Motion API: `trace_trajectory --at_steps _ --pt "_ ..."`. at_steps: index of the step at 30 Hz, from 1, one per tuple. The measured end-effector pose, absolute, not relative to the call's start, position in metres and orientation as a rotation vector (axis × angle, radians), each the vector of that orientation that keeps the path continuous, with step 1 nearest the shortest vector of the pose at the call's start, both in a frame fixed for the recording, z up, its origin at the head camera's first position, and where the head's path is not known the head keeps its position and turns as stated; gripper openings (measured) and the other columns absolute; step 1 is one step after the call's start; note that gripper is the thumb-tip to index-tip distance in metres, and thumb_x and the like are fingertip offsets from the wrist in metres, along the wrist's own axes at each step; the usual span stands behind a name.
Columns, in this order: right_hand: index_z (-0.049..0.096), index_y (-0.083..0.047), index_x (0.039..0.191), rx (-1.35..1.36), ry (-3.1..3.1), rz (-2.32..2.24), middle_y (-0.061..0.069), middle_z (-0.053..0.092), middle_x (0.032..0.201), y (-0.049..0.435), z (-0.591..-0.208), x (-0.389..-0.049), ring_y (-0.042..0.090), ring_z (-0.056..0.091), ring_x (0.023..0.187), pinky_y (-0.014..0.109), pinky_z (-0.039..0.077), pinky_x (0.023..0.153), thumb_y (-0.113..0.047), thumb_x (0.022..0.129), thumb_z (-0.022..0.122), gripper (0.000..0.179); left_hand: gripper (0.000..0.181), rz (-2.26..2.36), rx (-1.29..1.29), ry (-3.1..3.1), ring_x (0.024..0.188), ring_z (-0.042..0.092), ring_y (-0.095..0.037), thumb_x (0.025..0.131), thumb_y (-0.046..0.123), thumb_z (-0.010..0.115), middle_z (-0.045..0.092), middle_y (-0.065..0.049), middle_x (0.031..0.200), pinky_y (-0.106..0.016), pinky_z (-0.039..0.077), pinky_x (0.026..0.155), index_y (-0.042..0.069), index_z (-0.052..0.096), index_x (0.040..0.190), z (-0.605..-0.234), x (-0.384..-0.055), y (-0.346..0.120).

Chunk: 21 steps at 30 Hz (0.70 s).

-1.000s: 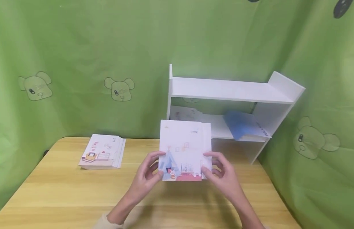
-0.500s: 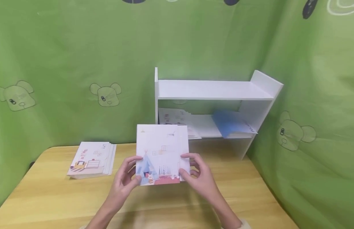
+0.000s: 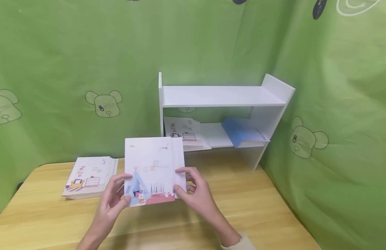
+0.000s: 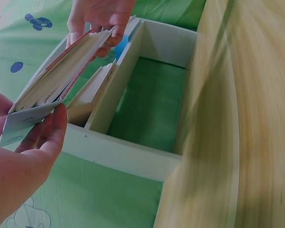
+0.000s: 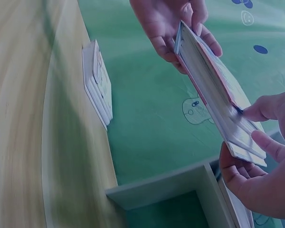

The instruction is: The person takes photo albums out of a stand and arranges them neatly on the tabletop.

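Observation:
A small stack of notebooks [image 3: 149,152] is held up above the table, its top cover printed with a blue tent and a pink strip along the bottom. A white edge of another cover sticks out on its right side. My left hand [image 3: 111,198] grips the left edge, thumb in front and fingers round the side. On the opposite edge, my right hand [image 3: 194,189] pinches it between thumb and fingers. Page edges of the notebooks [image 4: 61,71] show in the left wrist view. The right wrist view shows the layered covers of the same notebooks [image 5: 213,85] fanned slightly at one end.
Another stack of notebooks [image 3: 90,177] lies on the wooden table [image 3: 243,208] at the left. A white two-tier shelf [image 3: 221,95] stands at the back; its lower board carries similar notebooks [image 3: 183,130] at the left and a blue-covered book [image 3: 240,130] at the right.
Both hands and the held notebooks have moved left relative to the shelf, uncovering more of the notebooks on its lower board. The head view has also turned slightly right. Both grips stay the same.

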State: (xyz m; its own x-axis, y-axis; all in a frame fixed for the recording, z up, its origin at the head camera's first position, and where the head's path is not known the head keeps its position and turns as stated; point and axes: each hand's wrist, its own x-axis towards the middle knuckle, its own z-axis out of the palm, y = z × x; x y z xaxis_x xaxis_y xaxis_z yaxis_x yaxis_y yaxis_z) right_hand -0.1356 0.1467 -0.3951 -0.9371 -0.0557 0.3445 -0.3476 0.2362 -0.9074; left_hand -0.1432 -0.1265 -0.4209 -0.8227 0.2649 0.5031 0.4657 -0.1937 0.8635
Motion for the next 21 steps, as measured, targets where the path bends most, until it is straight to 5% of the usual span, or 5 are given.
trace_trajectory --at_steps 21 --pt "0.065 -0.013 0.124 0.459 -2.235 1.775 0.006 0.060 0.118 0.107 -0.410 -0.150 0.030 0.062 0.101 0.031 0.063 0.076 0.003 0.086 0.077 0.043 0.055 -2.089 -0.667 -1.987 0.123 0.061 -0.023 0.092 -0.019 0.042 0.054 -0.015 0.143 -0.031 0.058 0.093 -0.002 0.042 0.144 -0.426 -0.144 -0.161"
